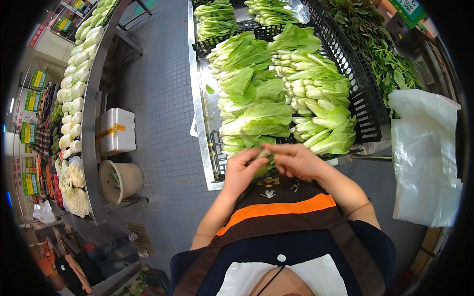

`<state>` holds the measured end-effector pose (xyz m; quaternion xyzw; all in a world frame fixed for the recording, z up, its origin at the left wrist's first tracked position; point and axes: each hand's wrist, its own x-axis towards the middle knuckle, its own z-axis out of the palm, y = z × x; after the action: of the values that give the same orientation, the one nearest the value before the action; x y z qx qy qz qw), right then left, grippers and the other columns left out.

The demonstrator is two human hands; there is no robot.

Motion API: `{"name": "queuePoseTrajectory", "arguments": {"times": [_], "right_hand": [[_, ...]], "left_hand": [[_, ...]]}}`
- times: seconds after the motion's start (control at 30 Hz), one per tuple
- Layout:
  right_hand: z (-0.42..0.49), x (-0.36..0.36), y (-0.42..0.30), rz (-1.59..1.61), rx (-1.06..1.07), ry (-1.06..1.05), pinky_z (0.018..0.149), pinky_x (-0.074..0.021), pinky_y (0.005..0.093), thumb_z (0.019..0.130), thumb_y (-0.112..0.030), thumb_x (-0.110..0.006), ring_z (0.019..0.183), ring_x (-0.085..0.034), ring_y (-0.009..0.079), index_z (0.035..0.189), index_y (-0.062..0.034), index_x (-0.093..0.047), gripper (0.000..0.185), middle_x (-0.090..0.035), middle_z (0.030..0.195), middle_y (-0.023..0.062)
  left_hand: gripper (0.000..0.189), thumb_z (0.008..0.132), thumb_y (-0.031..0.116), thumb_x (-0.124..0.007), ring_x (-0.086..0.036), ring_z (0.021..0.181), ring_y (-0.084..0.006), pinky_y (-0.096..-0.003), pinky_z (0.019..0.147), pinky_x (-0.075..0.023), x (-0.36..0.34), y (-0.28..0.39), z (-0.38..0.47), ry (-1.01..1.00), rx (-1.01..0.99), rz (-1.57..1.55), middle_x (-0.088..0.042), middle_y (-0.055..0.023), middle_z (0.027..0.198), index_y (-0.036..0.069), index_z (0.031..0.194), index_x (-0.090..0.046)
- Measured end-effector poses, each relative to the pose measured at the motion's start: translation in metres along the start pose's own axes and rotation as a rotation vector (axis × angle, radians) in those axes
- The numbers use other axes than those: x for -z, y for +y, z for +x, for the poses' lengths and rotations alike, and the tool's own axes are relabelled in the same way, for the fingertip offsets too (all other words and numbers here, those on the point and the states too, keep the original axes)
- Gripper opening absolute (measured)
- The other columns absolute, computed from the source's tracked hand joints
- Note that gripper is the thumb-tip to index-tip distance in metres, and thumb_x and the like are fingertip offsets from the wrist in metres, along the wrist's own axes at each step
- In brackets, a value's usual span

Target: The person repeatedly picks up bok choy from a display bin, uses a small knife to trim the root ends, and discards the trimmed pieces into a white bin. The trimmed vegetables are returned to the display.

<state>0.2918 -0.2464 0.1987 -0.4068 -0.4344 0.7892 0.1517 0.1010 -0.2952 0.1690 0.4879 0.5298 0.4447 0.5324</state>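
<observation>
Close in front of my apron, both hands meet at the near end of a display of leafy greens with pale stems (255, 118). My left hand (240, 172) pinches the pale root end of one leafy green (263, 153) between thumb and forefinger. Its leaves hang down, partly hidden behind my hands. At that same root end are the blurred fingertips of my right hand (298, 160); whether they grip it or only touch it is unclear. Beyond my hands, the greens lie in two stacked columns, most stem ends facing left.
Black plastic crates (364, 103) edge the greens on a metal stand (202, 122). Clear plastic bags (422, 159) hang at the right. Across the tiled aisle (166, 111) are a white foam box (117, 130), a bucket (124, 181) and a cabbage shelf (92, 111). Another person (79, 272) is at lower left.
</observation>
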Motion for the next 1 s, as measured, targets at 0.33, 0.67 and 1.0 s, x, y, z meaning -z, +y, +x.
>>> {"name": "queuePoseTrajectory", "arguments": {"times": [0.33, 0.67, 1.0], "right_hand": [[0.016, 0.002, 0.004, -0.382, 0.468, 0.195, 0.049, -0.0359, 0.0262, 0.077, -0.018, -0.068, 0.051, -0.039, 0.0112, 0.087, -0.0041, -0.056, 0.021, -0.050, 0.060, -0.0001], [-0.031, 0.057, 0.029, -0.537, 0.342, 0.613, 0.051, -0.0352, 0.0216, 0.077, -0.008, -0.066, 0.057, -0.041, 0.0053, 0.075, -0.0020, -0.056, 0.012, -0.049, 0.059, -0.0023], [-0.011, 0.062, 0.065, -0.832, 0.253, 0.355, 0.065, -0.0459, 0.0288, 0.073, -0.016, -0.070, 0.070, -0.058, 0.0167, 0.097, -0.0044, -0.062, 0.028, -0.061, 0.075, 0.0083]], "left_hand": [[0.018, 0.077, 0.002, -0.065, -0.057, 0.080, -0.0123, -0.0233, 0.073, -0.0457, -0.003, 0.005, 0.023, -0.111, 0.019, -0.270, -0.062, -0.0043, 0.084, 0.000, 0.094, -0.060], [0.009, 0.077, 0.006, -0.066, -0.054, 0.067, -0.0082, -0.0225, 0.060, -0.0455, 0.025, -0.001, 0.028, 0.233, -0.118, 0.024, -0.061, -0.0016, 0.079, 0.005, 0.086, -0.063], [0.010, 0.076, 0.010, -0.066, -0.056, 0.068, -0.0131, -0.0272, 0.068, -0.0447, 0.050, -0.123, 0.108, 0.491, -0.002, 0.303, -0.063, -0.0058, 0.072, 0.002, 0.082, -0.064]]}}
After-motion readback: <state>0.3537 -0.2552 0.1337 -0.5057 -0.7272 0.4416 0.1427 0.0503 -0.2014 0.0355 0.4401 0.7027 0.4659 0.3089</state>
